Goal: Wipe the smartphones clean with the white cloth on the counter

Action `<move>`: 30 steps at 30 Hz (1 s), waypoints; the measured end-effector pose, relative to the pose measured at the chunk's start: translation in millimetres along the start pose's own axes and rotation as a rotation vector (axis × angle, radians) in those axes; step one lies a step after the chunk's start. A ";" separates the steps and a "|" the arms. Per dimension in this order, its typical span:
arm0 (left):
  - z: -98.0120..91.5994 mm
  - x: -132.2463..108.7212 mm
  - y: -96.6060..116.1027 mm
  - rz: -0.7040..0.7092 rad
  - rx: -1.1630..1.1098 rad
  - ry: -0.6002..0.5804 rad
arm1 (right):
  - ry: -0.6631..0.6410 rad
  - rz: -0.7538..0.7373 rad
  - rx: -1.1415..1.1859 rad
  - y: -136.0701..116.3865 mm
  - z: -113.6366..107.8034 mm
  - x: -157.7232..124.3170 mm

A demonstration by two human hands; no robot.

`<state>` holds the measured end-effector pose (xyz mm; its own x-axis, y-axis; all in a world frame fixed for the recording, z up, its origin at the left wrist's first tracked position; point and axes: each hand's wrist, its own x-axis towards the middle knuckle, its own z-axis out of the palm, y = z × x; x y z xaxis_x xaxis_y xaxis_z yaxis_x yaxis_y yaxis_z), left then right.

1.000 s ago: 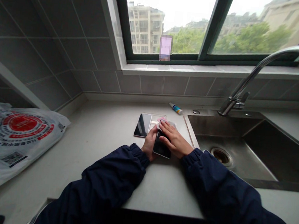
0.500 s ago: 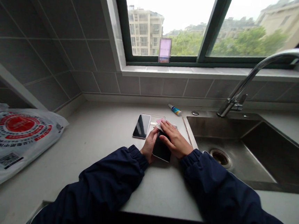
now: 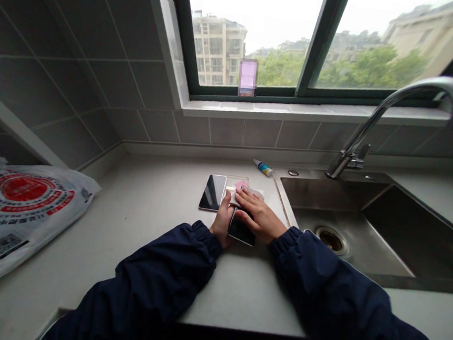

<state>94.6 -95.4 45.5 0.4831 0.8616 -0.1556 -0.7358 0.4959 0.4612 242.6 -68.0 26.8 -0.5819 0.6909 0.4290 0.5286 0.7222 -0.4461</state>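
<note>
Head view: dark phone [image 3: 242, 234] is between the two hands, over the desk [image 3: 160, 201], to the left of the sink [image 3: 363, 240]; whether its underside touches the desk cannot be told. Left hand [image 3: 221, 223] is clamped on the phone's left edge, thumb along the side, remaining fingers mostly hidden. Right hand [image 3: 261, 218] lies over the far part, fingers extended and close together, thumb set apart across the dark face. White sheet [image 3: 232, 196] shows at the fingertips; whether the right fingers pinch it or only press on it, cannot tell. Step in hand, by my judgement: rubbing or pressing the upper face with the sheet. Next move, likewise judged, calls for a firm left hold and light, even right-hand pressure, keeping the phone from twisting. Orientation: dark face up, long axis running away from the person toward the window, far end leaning slightly right; near short edge exposed, far end covered, so top and bottom cannot be told apart. Second phone [image 3: 212, 192] lies on the desk just beside, left of the hands.
</note>
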 end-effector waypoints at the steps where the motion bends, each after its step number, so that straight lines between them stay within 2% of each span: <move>1: -1.4 0.5 0.3 -0.005 -0.010 -0.004 | -0.005 -0.005 0.007 -2.5 0.2 -0.4; 8: -10.7 5.3 -0.7 0.041 -0.058 0.046 | -0.042 -0.085 0.011 -20.1 1.9 -3.4; 12: -12.8 6.4 -0.8 0.016 -0.078 0.027 | 0.055 -0.101 0.038 -24.6 3.6 -7.4; 16: -11.5 7.1 -0.2 0.075 -0.110 0.094 | 0.206 -0.074 0.084 -24.6 4.3 -10.5; 18: -10.9 7.9 -0.5 0.105 -0.110 0.123 | 0.238 -0.041 0.091 -22.6 4.7 -10.4; 24: -8.2 6.9 -1.4 0.063 -0.065 0.052 | 0.117 -0.017 0.069 -7.0 4.3 -5.6; 30: -1.8 1.2 0.1 0.027 -0.018 -0.016 | 0.144 0.097 0.040 10.7 2.2 -3.8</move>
<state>94.3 -94.2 43.8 0.4702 0.8730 -0.1296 -0.7570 0.4744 0.4494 249.1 -63.0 18.7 -0.4330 0.7572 0.4890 0.5513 0.6517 -0.5209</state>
